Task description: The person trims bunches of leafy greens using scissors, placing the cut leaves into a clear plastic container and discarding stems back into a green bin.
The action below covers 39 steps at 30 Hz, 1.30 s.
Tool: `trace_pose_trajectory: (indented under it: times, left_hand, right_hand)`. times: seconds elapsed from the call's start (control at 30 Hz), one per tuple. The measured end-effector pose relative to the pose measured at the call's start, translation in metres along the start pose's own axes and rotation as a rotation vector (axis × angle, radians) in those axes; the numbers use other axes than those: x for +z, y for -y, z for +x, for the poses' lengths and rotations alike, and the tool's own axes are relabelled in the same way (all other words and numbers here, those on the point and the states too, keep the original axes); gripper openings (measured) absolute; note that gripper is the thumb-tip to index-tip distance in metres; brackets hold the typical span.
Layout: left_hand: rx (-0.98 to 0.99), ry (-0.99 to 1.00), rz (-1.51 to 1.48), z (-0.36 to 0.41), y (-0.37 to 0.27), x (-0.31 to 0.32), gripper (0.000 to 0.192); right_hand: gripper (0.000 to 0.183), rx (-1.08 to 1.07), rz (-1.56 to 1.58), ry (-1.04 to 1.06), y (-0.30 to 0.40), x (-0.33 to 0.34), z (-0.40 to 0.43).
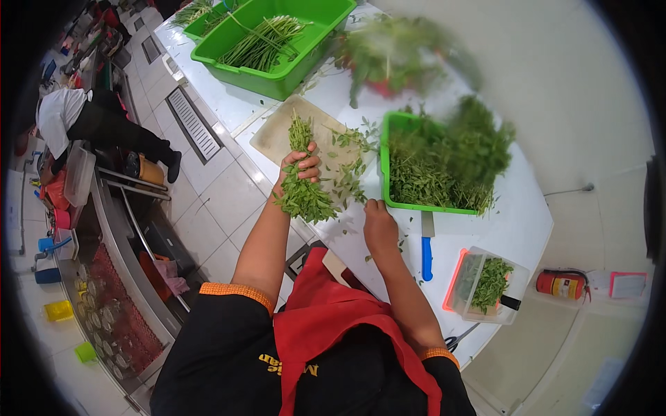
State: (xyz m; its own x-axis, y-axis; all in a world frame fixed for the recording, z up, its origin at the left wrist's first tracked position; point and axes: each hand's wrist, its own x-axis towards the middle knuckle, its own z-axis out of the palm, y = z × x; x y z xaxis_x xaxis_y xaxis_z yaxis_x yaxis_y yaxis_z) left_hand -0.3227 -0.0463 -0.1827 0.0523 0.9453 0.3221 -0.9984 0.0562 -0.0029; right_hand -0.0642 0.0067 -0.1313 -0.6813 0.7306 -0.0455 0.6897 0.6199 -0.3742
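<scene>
A thick bunch of leafy green herbs (309, 200) is gripped around its stems by my left hand (301, 164), leaves hanging towards me. Beneath it lies a worn cutting board (276, 132) with loose sprigs (348, 171) strewn over its right side. My right hand (381, 226) is closed low over the table, its fingertips pinched at the end of a small sprig by the tub's near left corner. That green plastic tub (385, 161) is heaped with more herbs (432, 171). A blue-handled knife (426, 257) lies just in front of it, its blade tip close to the rim.
A larger green tub (281, 83) with long green stalks (265, 44) stands at the back left. A blurred heap of greens (395, 52) sits behind. At right are a clear container of leaves (489, 286) and scissors (455, 340). A person (104, 114) bends over a counter at left.
</scene>
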Motion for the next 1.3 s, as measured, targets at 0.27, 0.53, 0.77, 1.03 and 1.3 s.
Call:
trace_pose_trajectory:
  times: [0.27,0.53,0.77,1.03,1.3]
  left_hand:
    - [-0.047,-0.01,0.02,-0.006,-0.005,-0.001,0.021]
    - [0.051,-0.448,0.371,0.014,0.014,0.032,0.017]
    - [-0.19,-0.736,0.994,0.088,0.08,0.144,0.025]
    - [-0.265,-0.648,1.145,0.152,0.127,0.15,0.063]
    - [-0.32,-0.83,1.324,0.141,0.148,0.131,0.098]
  right_hand:
    - [0.015,0.208,0.815,-0.108,0.012,-0.096,-0.05]
    - [0.015,0.442,1.02,-0.351,-0.043,-0.148,-0.091]
    - [0.02,0.434,1.079,-0.47,-0.069,-0.165,-0.121]
    - [0.02,0.459,1.196,-0.523,-0.07,-0.17,-0.139]
    - [0.018,0.384,1.212,-0.527,-0.077,-0.166,-0.147]
